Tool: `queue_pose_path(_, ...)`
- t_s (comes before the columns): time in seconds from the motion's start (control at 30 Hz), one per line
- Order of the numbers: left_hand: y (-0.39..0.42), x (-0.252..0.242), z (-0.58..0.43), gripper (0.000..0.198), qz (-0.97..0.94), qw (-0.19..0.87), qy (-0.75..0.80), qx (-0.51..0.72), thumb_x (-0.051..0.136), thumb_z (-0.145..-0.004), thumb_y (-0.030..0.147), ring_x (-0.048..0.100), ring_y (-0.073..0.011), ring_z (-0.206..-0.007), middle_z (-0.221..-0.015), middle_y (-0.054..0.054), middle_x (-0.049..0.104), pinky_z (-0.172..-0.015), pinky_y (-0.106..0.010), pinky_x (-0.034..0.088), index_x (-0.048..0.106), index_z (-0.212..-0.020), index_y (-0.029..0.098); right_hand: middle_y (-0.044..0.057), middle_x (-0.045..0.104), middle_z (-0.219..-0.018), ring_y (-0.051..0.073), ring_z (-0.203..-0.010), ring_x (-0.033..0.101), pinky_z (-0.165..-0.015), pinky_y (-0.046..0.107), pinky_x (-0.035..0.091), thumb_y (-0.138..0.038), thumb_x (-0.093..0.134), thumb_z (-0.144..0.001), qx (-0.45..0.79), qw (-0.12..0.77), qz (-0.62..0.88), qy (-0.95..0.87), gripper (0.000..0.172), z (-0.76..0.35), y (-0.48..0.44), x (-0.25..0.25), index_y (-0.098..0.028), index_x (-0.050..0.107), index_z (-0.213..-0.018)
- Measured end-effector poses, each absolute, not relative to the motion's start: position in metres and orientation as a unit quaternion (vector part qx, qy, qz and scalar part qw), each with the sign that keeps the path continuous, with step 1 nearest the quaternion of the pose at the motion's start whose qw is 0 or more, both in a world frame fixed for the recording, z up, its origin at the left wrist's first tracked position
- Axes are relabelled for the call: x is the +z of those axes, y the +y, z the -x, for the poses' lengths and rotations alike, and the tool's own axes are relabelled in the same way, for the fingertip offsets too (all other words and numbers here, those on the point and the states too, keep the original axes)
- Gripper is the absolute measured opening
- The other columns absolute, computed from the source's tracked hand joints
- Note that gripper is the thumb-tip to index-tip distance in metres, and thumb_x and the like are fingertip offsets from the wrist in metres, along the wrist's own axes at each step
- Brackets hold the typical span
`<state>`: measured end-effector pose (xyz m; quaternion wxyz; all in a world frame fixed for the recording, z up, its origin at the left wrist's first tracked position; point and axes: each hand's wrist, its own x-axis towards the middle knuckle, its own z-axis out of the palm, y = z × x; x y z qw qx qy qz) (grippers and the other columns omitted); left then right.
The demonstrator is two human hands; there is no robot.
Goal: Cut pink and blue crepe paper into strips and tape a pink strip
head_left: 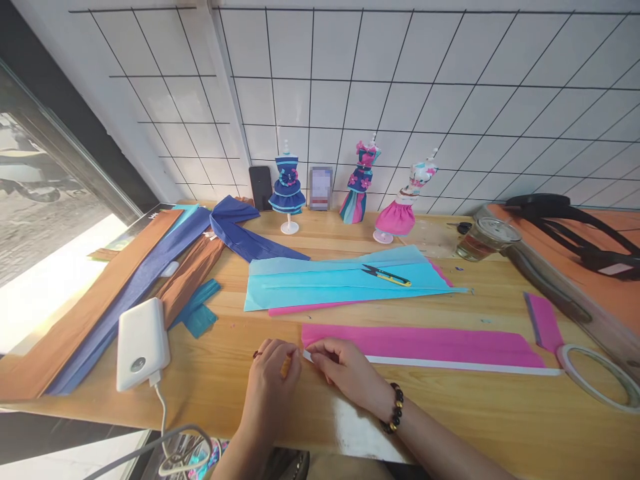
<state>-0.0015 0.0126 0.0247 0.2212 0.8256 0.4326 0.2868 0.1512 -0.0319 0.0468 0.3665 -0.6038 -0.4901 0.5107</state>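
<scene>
A long pink strip (425,340) of crepe-like paper or fabric lies before me, with white tape (450,363) along its near edge. My right hand (350,373), wearing a dark beaded bracelet, pinches the left end of that tape at the strip's corner. Just to the left, my left hand (274,373) is closed, its thumb and fingertips drawn together beside the tape end. Whatever lies between those fingertips is too small to make out. At the strip's right end, a roll of tape (565,353) lies flat on the wooden table (280,460).
Yellow-handled thread snips (387,275) rest on light blue sheets (320,283). Three small dressed mannequins, one in a navy dress (287,190), stand by the tiled wall. A white power bank (143,345) and brown strips (100,300) lie left; a lidded glass (487,239) stands right.
</scene>
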Motion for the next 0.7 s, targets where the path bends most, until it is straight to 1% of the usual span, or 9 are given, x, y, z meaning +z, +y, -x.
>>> queue_pose_path(0.07, 0.0135, 0.0238, 0.0015, 0.018, -0.823, 0.217, 0.445, 0.277, 0.043, -0.083, 0.019, 0.051, -0.0156, -0.069, -0.07, -0.001, 0.059, -0.066, -0.03, 0.037, 0.055, -0.07, 0.019, -0.003, 0.049, -0.056, 0.008, -0.046, 0.039, -0.046, 0.02, 0.031, -0.033, 0.046, -0.082, 0.509, 0.359, 0.613, -0.486, 0.027, -0.1513, -0.032, 0.0459, -0.017, 0.067, -0.089)
queue_pose_path(0.13, 0.0142, 0.0231, 0.0009, 0.019, -0.824, 0.205, 0.453, 0.271, 0.043, -0.083, 0.019, 0.051, -0.0164, -0.07, -0.069, -0.001, 0.059, -0.066, -0.03, 0.037, 0.055, -0.069, 0.02, -0.002, 0.054, -0.059, 0.009, -0.049, 0.044, -0.049, 0.021, 0.035, -0.032, 0.046, -0.083, 0.498, 0.352, 0.623, -0.49, 0.027, -0.1518, -0.0327, 0.0453, -0.018, 0.068, -0.089)
queue_pose_path(0.17, 0.0145, 0.0227, 0.0006, 0.019, -0.825, 0.194, 0.457, 0.27, 0.043, -0.083, 0.019, 0.052, -0.0168, -0.07, -0.069, -0.001, 0.059, -0.066, -0.03, 0.037, 0.056, -0.069, 0.02, -0.001, 0.057, -0.062, 0.011, -0.053, 0.048, -0.053, 0.021, 0.038, -0.031, 0.045, -0.083, 0.486, 0.35, 0.628, -0.497, 0.026, -0.1522, -0.0332, 0.0451, -0.018, 0.068, -0.089)
queue_pose_path(0.23, 0.0152, 0.022, 0.0001, 0.018, -0.83, 0.169, 0.465, 0.259, 0.044, -0.083, 0.018, 0.051, -0.0177, -0.07, -0.068, -0.002, 0.059, -0.065, -0.03, 0.037, 0.057, -0.07, 0.02, 0.002, 0.064, -0.075, 0.014, -0.068, 0.056, -0.064, 0.023, 0.042, -0.028, 0.045, -0.082, 0.449, 0.35, 0.638, -0.518, 0.025, -0.1533, -0.0348, 0.0451, -0.019, 0.068, -0.088)
queue_pose_path(0.3, 0.0162, 0.0212, 0.0004, 0.018, -0.833, 0.146, 0.475, 0.241, 0.044, -0.082, 0.018, 0.051, -0.0186, -0.07, -0.067, -0.002, 0.059, -0.065, -0.031, 0.036, 0.057, -0.069, 0.02, 0.003, 0.067, -0.088, 0.017, -0.082, 0.059, -0.074, 0.025, 0.043, -0.025, 0.045, -0.082, 0.414, 0.352, 0.645, -0.537, 0.025, -0.1544, -0.0365, 0.0454, -0.019, 0.067, -0.092)
queue_pose_path(0.33, 0.0166, 0.0208, 0.0009, 0.019, -0.835, 0.138, 0.48, 0.231, 0.044, -0.082, 0.018, 0.05, -0.0189, -0.07, -0.066, -0.002, 0.058, -0.065, -0.031, 0.036, 0.056, -0.068, 0.02, 0.004, 0.067, -0.092, 0.017, -0.085, 0.059, -0.076, 0.026, 0.043, -0.023, 0.044, -0.082, 0.401, 0.35, 0.647, -0.546, 0.026, -0.1548, -0.0372, 0.0456, -0.02, 0.066, -0.094)
queue_pose_path(0.53, 0.0169, 0.02, 0.0059, 0.022, -0.832, 0.146, 0.491, 0.211, 0.041, -0.085, 0.02, 0.049, -0.0196, -0.072, -0.069, -0.002, 0.058, -0.066, -0.033, 0.034, 0.056, -0.07, 0.019, 0.004, 0.067, -0.093, 0.017, -0.087, 0.06, -0.079, 0.027, 0.043, -0.016, 0.04, -0.083, 0.374, 0.325, 0.632, -0.596, 0.029, -0.155, -0.0376, 0.0458, -0.02, 0.066, -0.094)
queue_pose_path(0.63, 0.0148, 0.0219, 0.0059, 0.025, -0.83, 0.162, 0.488, 0.216, 0.037, -0.087, 0.021, 0.049, -0.0194, -0.073, -0.072, -0.003, 0.059, -0.067, -0.033, 0.034, 0.058, -0.073, 0.02, 0.004, 0.067, -0.093, 0.017, -0.086, 0.06, -0.078, 0.027, 0.043, -0.016, 0.04, -0.083, 0.37, 0.317, 0.635, -0.599, 0.029, -0.1546, -0.036, 0.0452, -0.021, 0.066, -0.095)
queue_pose_path(0.7, 0.0137, 0.0237, 0.004, 0.023, -0.832, 0.164, 0.483, 0.216, 0.039, -0.087, 0.023, 0.049, -0.0194, -0.074, -0.073, -0.002, 0.059, -0.068, -0.033, 0.034, 0.059, -0.075, 0.021, 0.004, 0.067, -0.092, 0.017, -0.085, 0.06, -0.077, 0.027, 0.043, -0.016, 0.04, -0.083, 0.368, 0.314, 0.636, -0.602, 0.029, -0.1545, -0.0351, 0.0446, -0.02, 0.066, -0.095)
